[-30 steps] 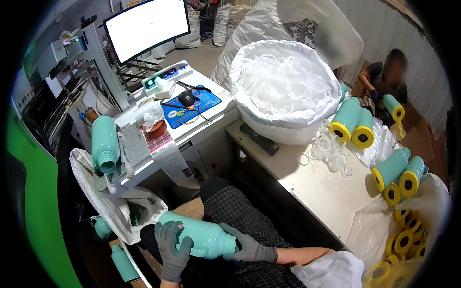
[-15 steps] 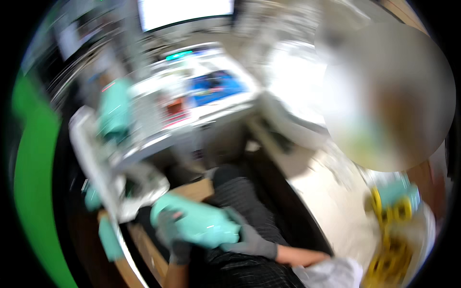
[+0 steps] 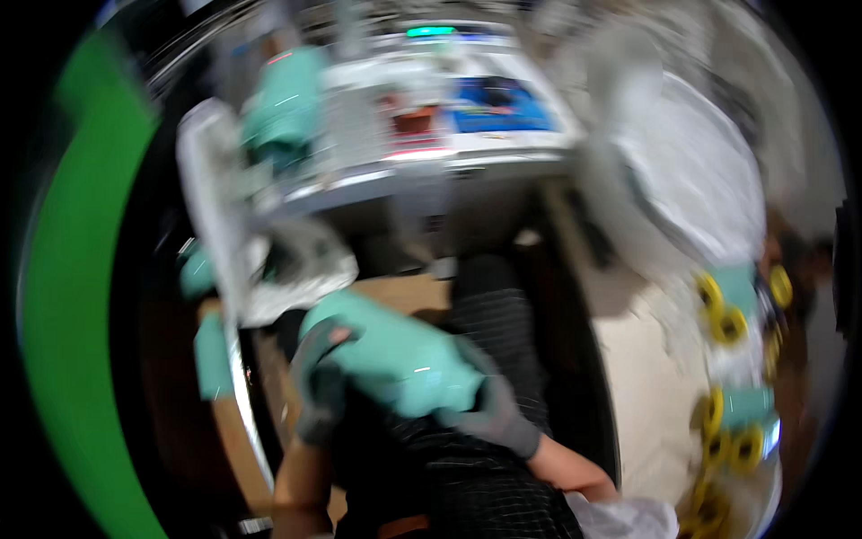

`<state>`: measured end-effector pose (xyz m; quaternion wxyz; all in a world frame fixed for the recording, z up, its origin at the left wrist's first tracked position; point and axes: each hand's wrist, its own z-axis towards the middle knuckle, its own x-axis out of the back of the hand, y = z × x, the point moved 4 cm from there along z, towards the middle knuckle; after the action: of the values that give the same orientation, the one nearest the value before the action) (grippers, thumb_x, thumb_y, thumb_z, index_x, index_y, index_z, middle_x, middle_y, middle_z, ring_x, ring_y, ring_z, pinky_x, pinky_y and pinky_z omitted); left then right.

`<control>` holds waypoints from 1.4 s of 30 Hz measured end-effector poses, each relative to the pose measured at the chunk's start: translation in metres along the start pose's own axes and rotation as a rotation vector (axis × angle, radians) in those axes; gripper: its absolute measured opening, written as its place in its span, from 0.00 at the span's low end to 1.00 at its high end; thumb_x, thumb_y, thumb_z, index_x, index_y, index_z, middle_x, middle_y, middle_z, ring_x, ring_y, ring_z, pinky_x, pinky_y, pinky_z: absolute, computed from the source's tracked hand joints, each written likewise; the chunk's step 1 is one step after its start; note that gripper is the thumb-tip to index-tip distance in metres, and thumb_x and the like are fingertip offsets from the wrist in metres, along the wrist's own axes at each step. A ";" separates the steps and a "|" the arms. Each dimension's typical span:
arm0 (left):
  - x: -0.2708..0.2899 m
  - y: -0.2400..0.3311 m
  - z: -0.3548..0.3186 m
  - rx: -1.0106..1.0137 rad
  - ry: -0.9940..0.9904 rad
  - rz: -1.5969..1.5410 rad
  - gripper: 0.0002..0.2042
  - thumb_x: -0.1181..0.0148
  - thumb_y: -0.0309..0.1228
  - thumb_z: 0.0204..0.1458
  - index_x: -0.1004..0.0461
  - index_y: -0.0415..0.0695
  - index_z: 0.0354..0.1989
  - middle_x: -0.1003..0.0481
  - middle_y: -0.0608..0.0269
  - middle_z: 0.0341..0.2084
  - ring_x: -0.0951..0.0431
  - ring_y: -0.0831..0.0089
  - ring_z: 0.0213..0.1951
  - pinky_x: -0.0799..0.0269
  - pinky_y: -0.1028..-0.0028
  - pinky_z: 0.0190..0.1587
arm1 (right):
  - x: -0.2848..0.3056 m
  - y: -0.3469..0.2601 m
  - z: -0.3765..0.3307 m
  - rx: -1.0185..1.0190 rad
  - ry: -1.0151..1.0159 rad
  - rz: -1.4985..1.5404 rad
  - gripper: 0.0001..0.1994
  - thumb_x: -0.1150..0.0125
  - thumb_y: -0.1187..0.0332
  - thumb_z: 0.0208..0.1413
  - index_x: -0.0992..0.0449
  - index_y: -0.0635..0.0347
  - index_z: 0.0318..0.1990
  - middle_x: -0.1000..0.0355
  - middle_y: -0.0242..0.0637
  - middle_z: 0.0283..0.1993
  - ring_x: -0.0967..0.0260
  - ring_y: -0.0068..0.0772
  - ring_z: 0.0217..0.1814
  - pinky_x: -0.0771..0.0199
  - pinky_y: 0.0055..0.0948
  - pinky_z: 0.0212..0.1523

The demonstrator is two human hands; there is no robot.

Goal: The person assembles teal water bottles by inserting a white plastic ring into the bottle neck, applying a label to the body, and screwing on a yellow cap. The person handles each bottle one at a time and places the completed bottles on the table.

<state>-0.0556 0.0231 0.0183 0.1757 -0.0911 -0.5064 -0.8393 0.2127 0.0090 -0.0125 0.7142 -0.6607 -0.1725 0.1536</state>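
Across my lap lies a glossy mint-green bottle-shaped piece (image 3: 395, 353), tilted with its narrower end toward the right; what kind of thing it is, I cannot make out. My left hand (image 3: 325, 382), in a grey glove, grips its wide left end, with a bare fingertip showing. Round the narrower end curls my right hand (image 3: 494, 411), gloved in grey as well. The fingers under the piece are hidden. A similar mint-green piece (image 3: 285, 103) rests on the left part of the white worktable (image 3: 359, 171).
A blue mat (image 3: 503, 112) with a dark object lies on the worktable. To its right stands a large white-lined bin (image 3: 696, 171). Yellow and mint-green parts (image 3: 741, 409) are gathered at the far right. White wrapping (image 3: 310, 269) hangs below the table's left side.
The view has swung, so the table sits higher and the monitor has left the picture. Both hands still hold the mint-green piece, which stays over my lap.
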 end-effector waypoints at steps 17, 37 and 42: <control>0.083 -0.107 0.253 -0.754 -0.111 1.385 0.29 0.45 0.28 0.58 0.38 0.63 0.69 0.36 0.65 0.68 0.37 0.54 0.68 0.38 0.48 0.70 | 0.090 0.015 -0.012 -0.181 0.600 0.367 0.34 0.46 0.43 0.65 0.39 0.52 0.72 0.27 0.39 0.59 0.27 0.27 0.35 0.30 0.20 0.26; 0.012 0.017 -0.052 0.259 0.097 -0.242 0.49 0.16 0.42 0.40 0.39 0.40 0.70 0.24 0.52 0.56 0.22 0.60 0.56 0.27 0.59 0.60 | -0.091 -0.100 0.356 0.670 0.349 -1.168 0.50 0.21 0.51 0.46 0.43 0.35 0.77 0.51 0.63 0.79 0.36 0.64 0.73 0.18 0.48 0.56; 0.031 0.017 -0.032 0.231 -0.058 -0.136 0.42 0.21 0.50 0.45 0.30 0.37 0.64 0.23 0.54 0.51 0.23 0.58 0.51 0.29 0.59 0.58 | -0.117 -0.072 0.401 0.478 0.309 -1.370 0.48 0.29 0.43 0.51 0.48 0.27 0.78 0.57 0.60 0.82 0.20 0.59 0.55 0.15 0.48 0.44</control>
<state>-0.0770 -0.0184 0.0280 0.1133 -0.0598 -0.6097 -0.7822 -0.0724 0.3079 0.0811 0.7905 -0.2456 -0.4055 -0.3878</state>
